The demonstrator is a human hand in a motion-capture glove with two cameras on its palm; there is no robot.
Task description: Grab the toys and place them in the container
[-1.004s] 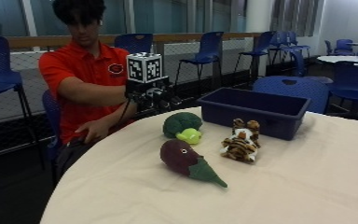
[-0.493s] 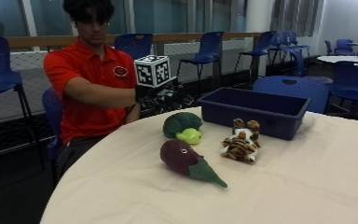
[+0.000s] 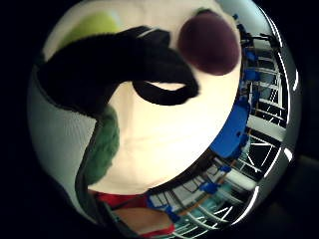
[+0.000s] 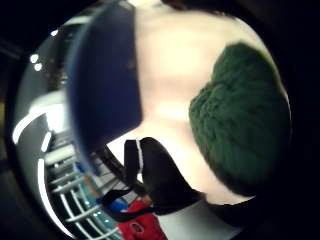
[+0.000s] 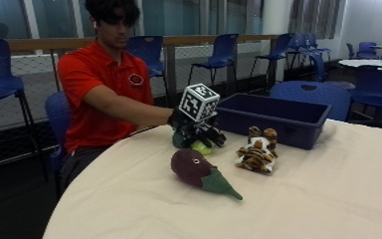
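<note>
In the outside view a green broccoli toy (image 5: pixel 192 145) stands on the cream table (image 5: pixel 310 199), mostly hidden under my gloved right hand (image 5: pixel 197 132). The hand hovers right over it with fingers curved downward and spread, closed round nothing. The thumb side palm view shows the broccoli (image 4: pixel 240 115) close to the palm, with the blue container (image 4: pixel 105 85) beyond it. A purple eggplant toy (image 5: pixel 201 170) with a green tip lies nearer the table's front. The tiger toy (image 5: pixel 257 150) sits beside it, just before the blue container (image 5: pixel 277 117). The little finger side view shows a glove finger (image 3: pixel 124 64), the broccoli (image 3: pixel 102 149) and the eggplant (image 3: pixel 209 42).
The person in a red shirt (image 5: pixel 101 94) sits at the table's far left edge. Blue chairs (image 5: pixel 310 92) stand behind the container and along a railing. Bare tabletop stretches to the front and right of the toys.
My hand has moved forward and down from above the table's edge to right over the broccoli. The toys and the container have not moved.
</note>
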